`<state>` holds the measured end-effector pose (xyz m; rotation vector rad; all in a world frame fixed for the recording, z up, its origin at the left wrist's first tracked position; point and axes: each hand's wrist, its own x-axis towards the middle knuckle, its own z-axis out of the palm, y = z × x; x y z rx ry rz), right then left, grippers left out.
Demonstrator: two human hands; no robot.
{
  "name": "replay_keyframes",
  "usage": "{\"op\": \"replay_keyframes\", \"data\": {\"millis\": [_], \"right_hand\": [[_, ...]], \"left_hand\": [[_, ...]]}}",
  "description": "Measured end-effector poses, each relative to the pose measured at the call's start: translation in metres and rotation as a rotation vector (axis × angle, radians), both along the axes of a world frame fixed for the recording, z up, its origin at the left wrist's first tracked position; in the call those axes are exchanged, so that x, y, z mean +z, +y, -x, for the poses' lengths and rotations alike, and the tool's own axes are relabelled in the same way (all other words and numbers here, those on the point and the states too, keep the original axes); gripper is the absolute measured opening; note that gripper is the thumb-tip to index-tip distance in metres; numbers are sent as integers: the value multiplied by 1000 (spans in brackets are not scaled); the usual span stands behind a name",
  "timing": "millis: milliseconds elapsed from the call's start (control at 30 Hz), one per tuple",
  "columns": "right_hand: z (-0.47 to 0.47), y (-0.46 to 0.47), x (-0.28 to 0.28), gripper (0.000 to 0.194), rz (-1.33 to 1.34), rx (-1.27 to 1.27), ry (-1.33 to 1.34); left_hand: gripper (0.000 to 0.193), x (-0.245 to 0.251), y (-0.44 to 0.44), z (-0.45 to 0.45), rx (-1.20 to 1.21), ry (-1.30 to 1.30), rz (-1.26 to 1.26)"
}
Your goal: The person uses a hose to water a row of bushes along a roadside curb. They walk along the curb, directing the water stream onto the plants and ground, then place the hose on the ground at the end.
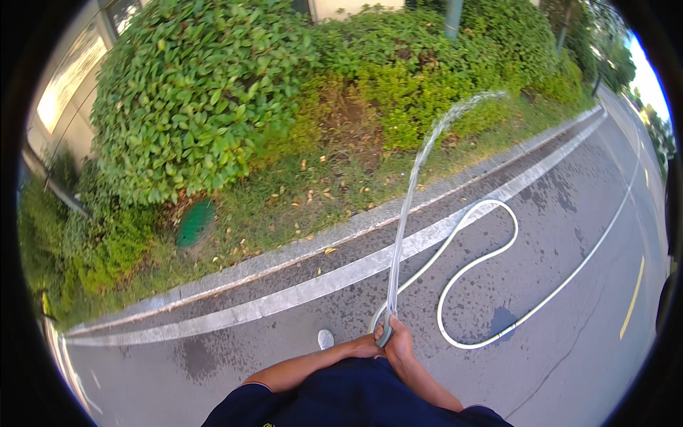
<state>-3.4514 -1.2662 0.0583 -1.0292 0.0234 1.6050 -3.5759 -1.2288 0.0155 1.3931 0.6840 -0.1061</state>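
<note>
Close to my body, my right hand (399, 340) is wrapped around the end of a pale garden hose (476, 262). My left hand (368, 345) grips the same hose just beside it, and the fingers of both hands partly hide the hose end. A stream of water (410, 197) shoots out from between my hands. It arcs over the kerb and breaks up in front of low yellow-green shrubs (421, 101). From my hands the hose runs out over the white road line, loops back, and trails away along the road to the right.
A granite kerb (368, 216) separates the asphalt road (299, 325) from a grass strip (267, 213). A large leafy bush (203, 101) and a green manhole cover (195, 223) are on the left. A post (453, 18) rises among the shrubs. Wet spots mark the asphalt.
</note>
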Motion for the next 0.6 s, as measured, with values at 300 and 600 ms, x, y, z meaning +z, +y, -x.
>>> {"op": "replay_keyframes", "data": {"millis": [300, 600], "right_hand": [[122, 21, -2, 31, -7, 459, -88], [300, -15, -5, 32, -103, 656, -169]], "left_hand": [[18, -3, -47, 118, 497, 58, -11], [16, -34, -104, 275, 701, -101, 48]]}}
